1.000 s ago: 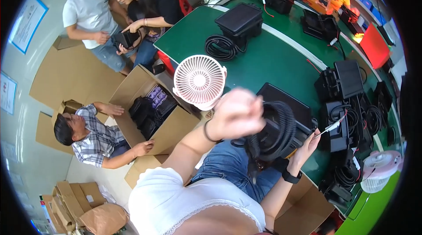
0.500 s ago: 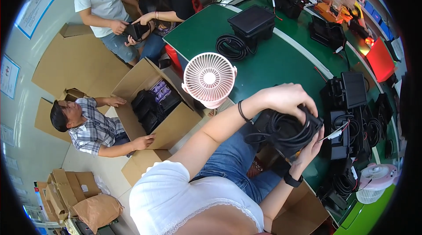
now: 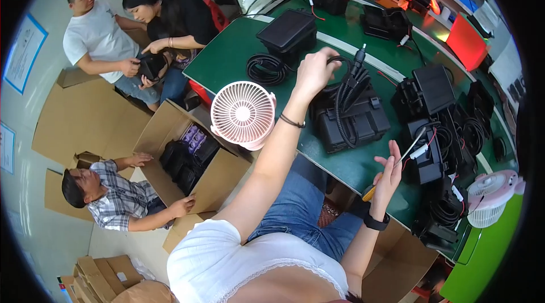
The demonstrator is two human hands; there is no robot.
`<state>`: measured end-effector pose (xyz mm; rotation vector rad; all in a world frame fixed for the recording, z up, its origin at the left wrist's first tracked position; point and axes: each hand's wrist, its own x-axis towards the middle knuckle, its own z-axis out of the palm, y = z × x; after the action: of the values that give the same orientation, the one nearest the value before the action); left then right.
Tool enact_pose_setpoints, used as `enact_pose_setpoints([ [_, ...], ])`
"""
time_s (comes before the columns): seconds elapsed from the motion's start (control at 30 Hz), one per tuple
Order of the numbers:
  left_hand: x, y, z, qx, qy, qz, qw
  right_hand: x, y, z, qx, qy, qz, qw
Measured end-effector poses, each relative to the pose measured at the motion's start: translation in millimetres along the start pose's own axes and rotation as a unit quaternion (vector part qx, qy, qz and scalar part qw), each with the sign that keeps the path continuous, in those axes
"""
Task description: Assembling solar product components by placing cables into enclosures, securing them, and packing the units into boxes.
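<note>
At far left, a blue-edged framed notice [image 3: 25, 53] is fixed to the wall. A person in a plaid shirt [image 3: 119, 189] has both hands on an open carton [image 3: 221, 175] with black items inside. Above, a person in a white T-shirt [image 3: 93, 36] and a person in a black top [image 3: 176, 19] both have hands at a small black unit [image 3: 151, 66]. A pink fan [image 3: 243, 112] comes next, beside the green table [image 3: 207, 67]. The left hand [image 3: 315, 71] is clamped on a loop of black cable [image 3: 340, 104], fingertips bent round it. That cable lies across a black case [image 3: 369, 118], which rests on the table near its front edge, between the two hands. Just right of it, the right hand [image 3: 388, 175] holds a screwdriver [image 3: 369, 193] against the palm, fingers mostly straight, shaft pointing up and right. Further right stand more black cases [image 3: 434, 90] with coiled cables, then a second fan [image 3: 485, 198]
</note>
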<state>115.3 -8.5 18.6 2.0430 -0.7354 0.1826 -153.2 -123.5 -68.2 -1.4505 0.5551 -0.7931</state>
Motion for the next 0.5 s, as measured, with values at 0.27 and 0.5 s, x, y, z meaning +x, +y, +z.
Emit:
enact_pose_setpoints([
  [0.27, -78, 36, -5, -0.207, 0.261, 0.082, 0.939, -4, 6, -9, 0.043, 0.005, 0.028, 0.999],
  [0.5, -147, 44, 35, 0.245, 0.066, 0.339, 0.906, 2, 9, -15, 0.106, -0.042, 0.053, 0.992],
])
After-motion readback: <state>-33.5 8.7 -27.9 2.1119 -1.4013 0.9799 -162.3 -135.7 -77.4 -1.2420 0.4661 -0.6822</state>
